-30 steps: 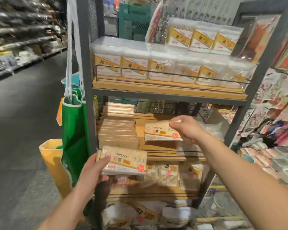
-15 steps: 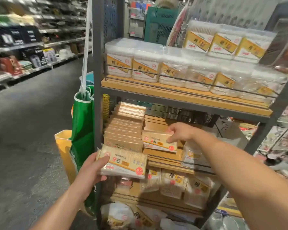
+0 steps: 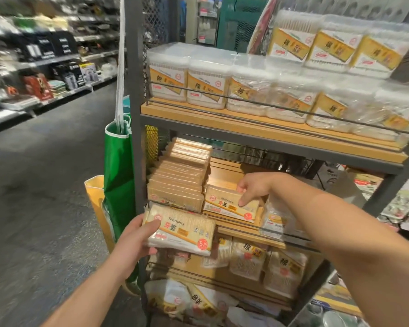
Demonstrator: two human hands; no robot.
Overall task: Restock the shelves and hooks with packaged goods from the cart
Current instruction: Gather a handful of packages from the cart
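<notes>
My left hand (image 3: 134,241) grips a flat toothpick pack (image 3: 184,230) by its left end, held in front of the rack below the middle shelf. My right hand (image 3: 253,187) reaches into the middle wooden shelf (image 3: 243,230) and holds a second toothpick pack (image 3: 224,204) by its upper right edge, thumb on its face. That pack lies on the shelf just right of a tall stack of toothpick packs (image 3: 180,175).
Cotton swab boxes (image 3: 208,83) fill the top shelf (image 3: 269,128) behind a wire rail. Bagged swabs (image 3: 248,258) crowd the lower shelf. A green bag (image 3: 118,185) and a yellow bag (image 3: 96,204) hang left of the grey rack post (image 3: 134,102). The aisle floor lies to the left.
My right hand has carried its toothpick pack down and left onto the middle shelf, next to the stack. My left hand kept its pack in about the same place. The camera moved closer.
</notes>
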